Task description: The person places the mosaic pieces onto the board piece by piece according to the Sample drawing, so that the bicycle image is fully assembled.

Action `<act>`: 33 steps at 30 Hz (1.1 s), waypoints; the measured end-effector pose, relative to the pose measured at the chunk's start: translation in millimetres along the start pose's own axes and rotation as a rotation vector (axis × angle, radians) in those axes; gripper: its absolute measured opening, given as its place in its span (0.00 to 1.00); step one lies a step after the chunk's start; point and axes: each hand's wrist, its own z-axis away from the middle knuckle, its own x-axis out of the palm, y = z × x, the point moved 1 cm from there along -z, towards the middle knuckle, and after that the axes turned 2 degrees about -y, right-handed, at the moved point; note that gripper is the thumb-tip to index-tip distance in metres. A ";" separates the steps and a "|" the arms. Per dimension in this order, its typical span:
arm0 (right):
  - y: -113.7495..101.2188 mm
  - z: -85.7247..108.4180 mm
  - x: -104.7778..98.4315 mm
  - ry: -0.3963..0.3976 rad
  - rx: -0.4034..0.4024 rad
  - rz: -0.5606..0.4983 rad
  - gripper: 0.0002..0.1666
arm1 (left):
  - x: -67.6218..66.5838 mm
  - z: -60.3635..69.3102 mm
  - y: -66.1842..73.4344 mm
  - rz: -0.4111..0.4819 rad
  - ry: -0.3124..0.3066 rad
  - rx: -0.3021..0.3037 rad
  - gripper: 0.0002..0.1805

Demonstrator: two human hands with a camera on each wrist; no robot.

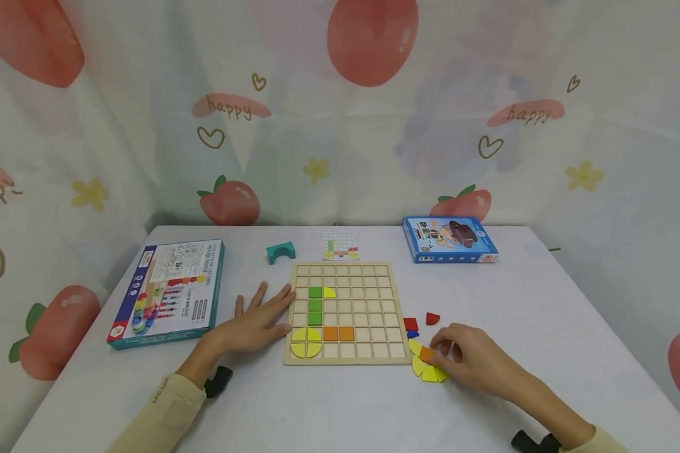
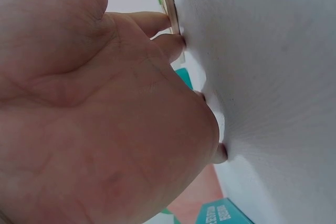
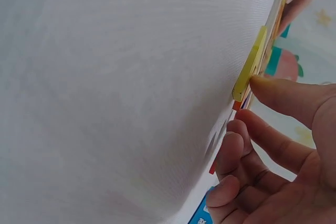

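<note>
One loose orange piece (image 1: pixel 427 355), just off the lower right corner of the grid board, between the curled thumb and forefinger of the right hand (image 1: pixel 473 358), which appear to pinch it, presumably because so flat a piece lifts best by its edges. Close about it, a scatter of yellow pieces (image 1: pixel 430 375), a red square (image 1: pixel 411 324), a red wedge (image 1: pixel 432 319) and a blue piece (image 1: pixel 413 335), likely set there for easy reach. One wooden grid board (image 1: pixel 345 362), flat on the table (image 1: pixel 340 409), bearing three green squares (image 1: pixel 315 305) in a column, two orange squares (image 1: pixel 338 334) in a row, four yellow quarters (image 1: pixel 306 343) forming a disc, and a single yellow quarter (image 1: pixel 329 292) beside the top green square. Left hand (image 1: pixel 252 324): fingers spread, grasping nothing, tips against the board's left edge, seemingly to steady it. Behind the board, a pattern card (image 1: pixel 340 246), probably propped for viewing, and a teal arch (image 1: pixel 281 252). Outermost, a teal-edged box (image 1: pixel 172 292) and a blue box (image 1: pixel 450 240). Hard to make out: the card's finer cells; the blue piece's outline, partly covered; the held piece's underside, hidden by yellow in the right wrist view.
</note>
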 end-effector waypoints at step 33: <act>17.4 -5.1 -6.0 0.026 0.044 0.014 0.13 | -0.8 0.4 3.9 0.001 0.006 -0.007 0.42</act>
